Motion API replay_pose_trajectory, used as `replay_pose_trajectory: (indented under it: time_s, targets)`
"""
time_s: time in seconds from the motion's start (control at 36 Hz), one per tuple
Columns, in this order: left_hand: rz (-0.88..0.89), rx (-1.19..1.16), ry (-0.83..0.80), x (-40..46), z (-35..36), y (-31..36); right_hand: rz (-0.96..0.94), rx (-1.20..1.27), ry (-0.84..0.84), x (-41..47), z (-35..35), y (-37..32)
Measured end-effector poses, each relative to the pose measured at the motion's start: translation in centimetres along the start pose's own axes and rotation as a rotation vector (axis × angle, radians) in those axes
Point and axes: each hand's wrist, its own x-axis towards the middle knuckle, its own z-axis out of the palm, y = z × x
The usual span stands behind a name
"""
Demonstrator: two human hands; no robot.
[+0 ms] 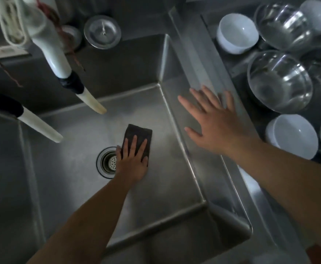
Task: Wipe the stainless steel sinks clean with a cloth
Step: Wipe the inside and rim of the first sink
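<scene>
Left spouts: we are seeing two white spouts with black bands, one at the far left edge [32, 121] and one [74, 84] further right, both hanging over the basin without touching its floor.
Plug: a round metal strainer plug [102, 32] is lying on the far ledge, behind the basin.
Sink: we are working in the stainless steel sink [76, 168]; it is holding only the drain, the cloth and our hand.
Drain: the perforated drain [107, 161] is sitting in the basin floor, just left of our hand.
Left hand: our left hand [132, 159] is pressing flat with straight fingers on the dark cloth [138, 136], which is lying folded on the basin floor beside the drain.
Open room: bare steel floor is stretching to the near and far sides of the cloth, up to the basin walls.
Right hand: our right hand [215, 120] is spreading open, fingers straight, resting on the sink's right rim and gripping nothing.
Right counter: white bowls [236, 33] and glass bowls [279, 80] are crowding the surface right of the rim; all are looking empty.
</scene>
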Motion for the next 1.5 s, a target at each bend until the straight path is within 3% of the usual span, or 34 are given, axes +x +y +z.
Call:
replay_pose_trajectory:
  time_s: [0.28,0.61,0.97,1.14,1.5]
  targets:
    - [-0.149,-0.105,-0.003,11.0,-4.7,-1.1,0.088,0.034,0.193,0.8,1.9,-0.6]
    - [-0.319,-0.261,0.029,18.4,-8.5,7.2,0.116,0.05,0.229,1.5,2.2,-0.8]
    - [0.011,-0.159,-0.05,17.2,-6.8,7.9,0.105,0.033,0.249,1.6,2.1,-0.6]
    - [0.194,-0.078,-0.076,10.8,-2.7,7.8,0.128,0.038,0.191,1.8,1.8,-0.9]
    - [0.489,0.115,-0.121,-1.0,2.2,9.2,0.117,0.106,0.254,0.8,1.9,-1.1]
